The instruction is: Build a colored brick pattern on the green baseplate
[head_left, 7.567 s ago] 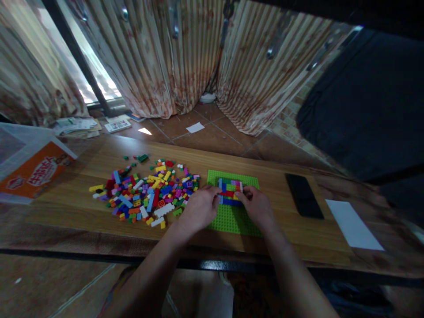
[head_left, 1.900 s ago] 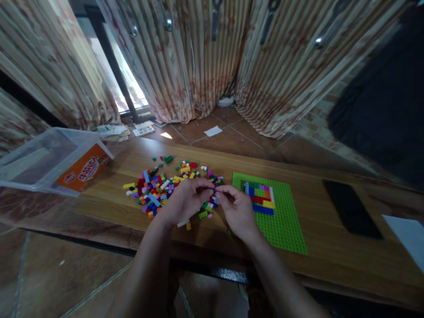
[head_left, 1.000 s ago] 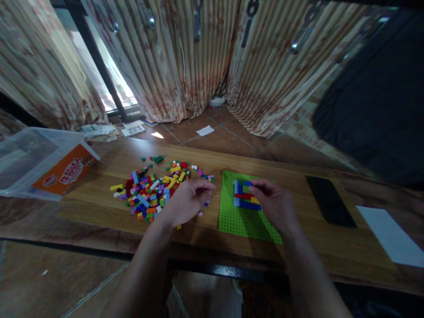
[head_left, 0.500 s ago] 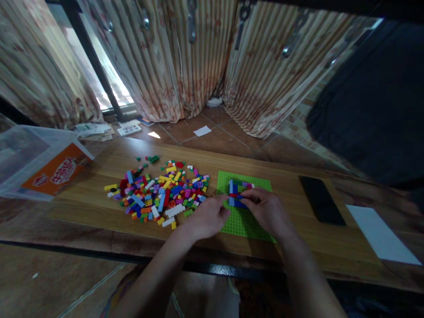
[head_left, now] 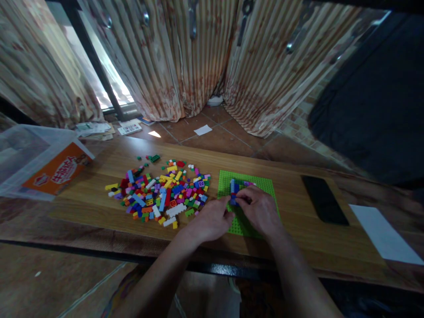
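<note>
A small build of toy bricks (head_left: 232, 186) stands on the green baseplate (head_left: 239, 228), with light blue, dark blue, red and purple pieces showing. My right hand (head_left: 259, 210) covers its right side, thumb and forefinger pinched at a dark blue brick (head_left: 233, 202) on the near end. From the left, my left hand (head_left: 215, 219) reaches in with its forefinger stretched to that same end. The left thumb is apart from the forefinger and the other fingers are curled under. Both hands hide part of the build.
Left of the baseplate spreads a pile of loose multicoloured bricks (head_left: 177, 188). A clear plastic box (head_left: 39, 141) with an orange label stands at the table's left end. To the right lie a black phone (head_left: 323, 199) and a white sheet of paper (head_left: 386, 234) on the wooden table (head_left: 300, 251).
My right hand has shifted slightly left, its fingertips now at the build's near left end beside the left forefinger. The left hand stays nearly in place.
</note>
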Motion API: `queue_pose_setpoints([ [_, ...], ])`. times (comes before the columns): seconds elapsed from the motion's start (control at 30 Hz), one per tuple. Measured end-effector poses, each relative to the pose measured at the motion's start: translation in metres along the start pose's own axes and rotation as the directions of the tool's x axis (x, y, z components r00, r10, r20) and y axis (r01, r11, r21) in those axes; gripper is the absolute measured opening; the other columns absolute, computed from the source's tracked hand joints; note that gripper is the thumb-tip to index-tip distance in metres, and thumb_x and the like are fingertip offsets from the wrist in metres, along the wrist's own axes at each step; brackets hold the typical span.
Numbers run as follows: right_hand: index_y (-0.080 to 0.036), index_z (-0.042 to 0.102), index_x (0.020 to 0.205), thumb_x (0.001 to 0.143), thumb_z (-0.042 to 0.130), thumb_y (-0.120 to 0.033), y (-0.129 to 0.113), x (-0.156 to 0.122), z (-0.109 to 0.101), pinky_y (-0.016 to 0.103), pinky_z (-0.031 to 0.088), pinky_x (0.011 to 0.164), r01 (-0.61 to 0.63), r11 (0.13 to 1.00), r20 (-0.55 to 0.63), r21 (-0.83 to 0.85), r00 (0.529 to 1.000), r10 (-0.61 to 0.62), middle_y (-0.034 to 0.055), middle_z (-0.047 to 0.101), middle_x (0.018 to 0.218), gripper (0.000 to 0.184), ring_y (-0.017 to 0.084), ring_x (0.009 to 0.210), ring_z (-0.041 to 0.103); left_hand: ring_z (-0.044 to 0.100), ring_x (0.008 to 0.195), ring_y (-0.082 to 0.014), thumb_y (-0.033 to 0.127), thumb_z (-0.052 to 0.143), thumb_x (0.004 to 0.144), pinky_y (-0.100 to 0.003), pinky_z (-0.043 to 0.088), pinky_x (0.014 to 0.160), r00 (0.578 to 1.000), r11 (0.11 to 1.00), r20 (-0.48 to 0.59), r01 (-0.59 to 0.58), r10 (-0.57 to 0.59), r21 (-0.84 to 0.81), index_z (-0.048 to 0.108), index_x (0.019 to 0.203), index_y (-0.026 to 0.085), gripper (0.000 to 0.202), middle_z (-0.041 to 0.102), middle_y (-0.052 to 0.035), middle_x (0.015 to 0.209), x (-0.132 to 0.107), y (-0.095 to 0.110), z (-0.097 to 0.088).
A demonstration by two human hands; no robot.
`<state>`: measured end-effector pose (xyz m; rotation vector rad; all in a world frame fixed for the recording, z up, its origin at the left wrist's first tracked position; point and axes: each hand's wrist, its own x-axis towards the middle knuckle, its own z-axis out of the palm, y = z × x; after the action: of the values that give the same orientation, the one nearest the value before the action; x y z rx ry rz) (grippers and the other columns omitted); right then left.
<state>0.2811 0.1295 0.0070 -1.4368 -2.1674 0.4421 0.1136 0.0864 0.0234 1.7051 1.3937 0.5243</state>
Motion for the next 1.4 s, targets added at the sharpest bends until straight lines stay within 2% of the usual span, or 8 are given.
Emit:
queue_pose_setpoints([
  [0.33, -0.022, 0.071, 0.078, 0.086, 0.056, -0.028, -0.004, -0.002, -0.002, 0.037, 0.046, 0.085, -0.009, 1.0, 0.014, 0.013, 1.0, 0.009, 0.0053, 0.069, 0.086, 0.018, 0.022, 0.089, 0.064, 0.066, 0.084, -0.024, 0.025, 0.052, 0.083, -0.034, 0.051, 0.077, 1.0, 0.999, 0.01, -0.009, 0.009, 0.049, 0.06, 0.119, 0.015, 0.038, 0.071, -0.0091, 0.085, 0.003, 0.002, 0.0],
  [0.47, -0.022, 0.071, 0.076, 0.084, 0.058, -0.031, -0.007, 0.0, -0.001, 0.036, 0.046, 0.083, -0.107, 0.993, -0.052, 0.056, 0.993, 0.11, 0.0046, 0.071, 0.084, 0.018, 0.022, 0.086, 0.064, 0.066, 0.086, -0.023, 0.028, 0.051, 0.084, -0.034, 0.051, 0.08, 1.0, 0.995, 0.025, 0.002, -0.004, 0.096, 0.056, 0.123, 0.016, 0.041, 0.071, -0.0084, 0.088, 0.003, 0.003, -0.001],
  [0.6, -0.023, 0.07, 0.07, 0.079, 0.062, -0.036, -0.009, 0.004, -0.001, 0.035, 0.046, 0.075, -0.221, 0.97, -0.106, 0.103, 0.967, 0.232, 0.0032, 0.069, 0.077, 0.018, 0.021, 0.076, 0.063, 0.066, 0.086, -0.0235, 0.029, 0.048, 0.086, -0.035, 0.051, 0.08, 0.999, 0.99, 0.038, 0.006, -0.012, 0.142, 0.053, 0.128, 0.015, 0.044, 0.071, -0.0092, 0.088, 0.003, 0.004, -0.001],
  [0.7, -0.022, 0.069, 0.07, 0.078, 0.063, -0.04, -0.008, 0.006, 0.0, 0.034, 0.046, 0.071, -0.242, 0.963, -0.132, 0.117, 0.958, 0.256, 0.004, 0.069, 0.08, 0.021, 0.02, 0.071, 0.061, 0.066, 0.085, -0.0239, 0.03, 0.047, 0.087, -0.035, 0.051, 0.079, 0.999, 0.988, 0.039, 0.003, -0.01, 0.151, 0.052, 0.13, 0.014, 0.046, 0.071, -0.0097, 0.088, 0.003, 0.005, -0.001],
  [0.9, -0.021, 0.067, 0.07, 0.074, 0.067, -0.047, 0.0, 0.007, 0.003, 0.037, 0.045, 0.074, -0.254, 0.967, -0.152, 0.008, 0.956, 0.253, 0.0058, 0.066, 0.08, 0.026, 0.023, 0.077, 0.06, 0.066, 0.089, -0.0233, 0.028, 0.047, 0.086, -0.035, 0.051, 0.083, 0.999, 0.99, 0.033, 0.006, -0.011, 0.139, 0.051, 0.132, 0.013, 0.048, 0.071, -0.0103, 0.092, 0.003, 0.005, -0.001],
  [1.17, -0.021, 0.062, 0.063, 0.072, 0.068, -0.051, 0.006, 0.01, 0.003, 0.035, 0.041, 0.066, -0.307, 0.95, -0.128, -0.064, 0.946, 0.297, 0.0055, 0.063, 0.072, 0.032, 0.022, 0.071, 0.057, 0.067, 0.087, -0.0249, 0.028, 0.045, 0.086, -0.037, 0.053, 0.08, 1.0, 0.979, 0.017, -0.003, -0.001, 0.206, 0.049, 0.134, 0.012, 0.051, 0.071, -0.0114, 0.088, 0.006, 0.003, 0.005],
  [1.4, -0.021, 0.063, 0.061, 0.071, 0.067, -0.054, 0.007, 0.013, 0.002, 0.035, 0.041, 0.066, -0.316, 0.943, -0.099, -0.104, 0.947, 0.306, 0.0069, 0.064, 0.074, 0.034, 0.023, 0.071, 0.058, 0.067, 0.097, -0.0274, 0.028, 0.045, 0.086, -0.04, 0.053, 0.087, 1.0, 0.972, -0.007, 0.0, 0.002, 0.234, 0.051, 0.13, 0.012, 0.047, 0.07, -0.0157, 0.105, 0.006, 0.002, 0.01],
])
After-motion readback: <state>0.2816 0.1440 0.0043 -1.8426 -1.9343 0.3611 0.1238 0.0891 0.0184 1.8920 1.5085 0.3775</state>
